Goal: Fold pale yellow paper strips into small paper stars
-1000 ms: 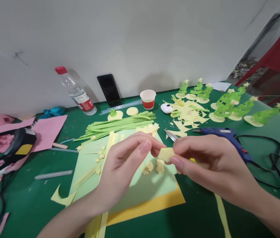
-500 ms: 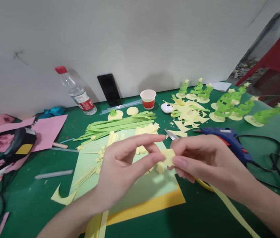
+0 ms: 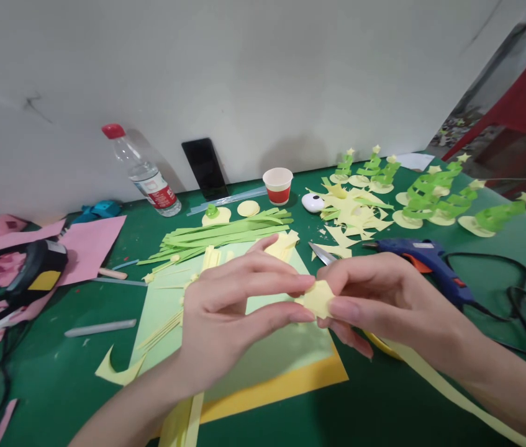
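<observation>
A small pale yellow folded paper pentagon (image 3: 318, 298) is pinched between both hands above the light green sheet (image 3: 244, 360). My left hand (image 3: 230, 310) grips its left edge between thumb and fingertips. On its right side, the thumb and curled fingers of my right hand (image 3: 384, 304) close on it. A long yellow paper strip (image 3: 435, 382) trails out below my right hand; whether it joins the pentagon is hidden. Scissors lie under that hand, with a blade (image 3: 322, 253) and a bit of yellow handle (image 3: 384, 346) showing.
Green paper strips (image 3: 225, 233) and yellow scraps (image 3: 356, 214) lie behind. A blue glue gun (image 3: 423, 254) with its cord is at right, near several green spiral trees (image 3: 430, 192). Against the wall stand a bottle (image 3: 151, 180), a phone (image 3: 204, 167) and a paper cup (image 3: 278, 186).
The left fingers have come down and closed on the paper's left edge. The pentagon has turned to show more of its face, and the trailing strip has swung right.
</observation>
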`<state>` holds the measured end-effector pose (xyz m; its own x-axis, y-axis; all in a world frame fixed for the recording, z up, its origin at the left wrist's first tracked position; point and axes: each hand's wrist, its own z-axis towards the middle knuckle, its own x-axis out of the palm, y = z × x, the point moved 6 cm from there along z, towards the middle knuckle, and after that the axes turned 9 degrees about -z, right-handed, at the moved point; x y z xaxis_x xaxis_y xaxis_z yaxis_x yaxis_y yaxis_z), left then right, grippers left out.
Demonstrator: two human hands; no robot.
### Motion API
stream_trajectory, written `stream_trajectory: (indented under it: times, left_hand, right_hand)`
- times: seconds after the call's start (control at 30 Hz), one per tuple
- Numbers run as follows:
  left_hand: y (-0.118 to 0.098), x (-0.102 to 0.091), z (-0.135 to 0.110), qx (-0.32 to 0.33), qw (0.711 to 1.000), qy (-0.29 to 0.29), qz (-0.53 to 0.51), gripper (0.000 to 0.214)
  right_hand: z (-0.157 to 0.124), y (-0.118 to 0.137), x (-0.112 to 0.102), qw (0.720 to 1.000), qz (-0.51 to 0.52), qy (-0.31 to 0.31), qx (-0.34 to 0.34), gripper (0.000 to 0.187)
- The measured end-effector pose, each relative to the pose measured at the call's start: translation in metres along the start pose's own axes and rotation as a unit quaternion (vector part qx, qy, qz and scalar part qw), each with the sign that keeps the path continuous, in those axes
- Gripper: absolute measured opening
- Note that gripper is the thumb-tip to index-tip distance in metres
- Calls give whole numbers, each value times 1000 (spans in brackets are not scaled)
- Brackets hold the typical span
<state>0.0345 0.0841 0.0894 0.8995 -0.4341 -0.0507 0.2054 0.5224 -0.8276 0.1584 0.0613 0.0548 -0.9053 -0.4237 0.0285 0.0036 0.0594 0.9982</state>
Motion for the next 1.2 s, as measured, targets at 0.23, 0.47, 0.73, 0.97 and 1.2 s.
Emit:
stream_trajectory:
  times: [0.23,0.47,0.73,0.97,1.2]
  left_hand:
    - [2,-2,-1,-14,999,-33,-22,14]
    - [0,-1,0,-1,999,-40,-10,12]
    - [-3,1,-1,47,998,9,41,12]
    - [-15,0,-1,143,975,50,162,19]
    - [-15,1,-1,100,983,67,135,24]
  right_hand:
    - [-2,1,2,1000,3,22,4,19]
    - [0,0,4,998,53,33,17,15]
    - [1,-5,8,970,208,83,94,13]
    - [-1,-14,18,922,325,157,140,16]
    - [-1,-16,18,924,307,175,149,25]
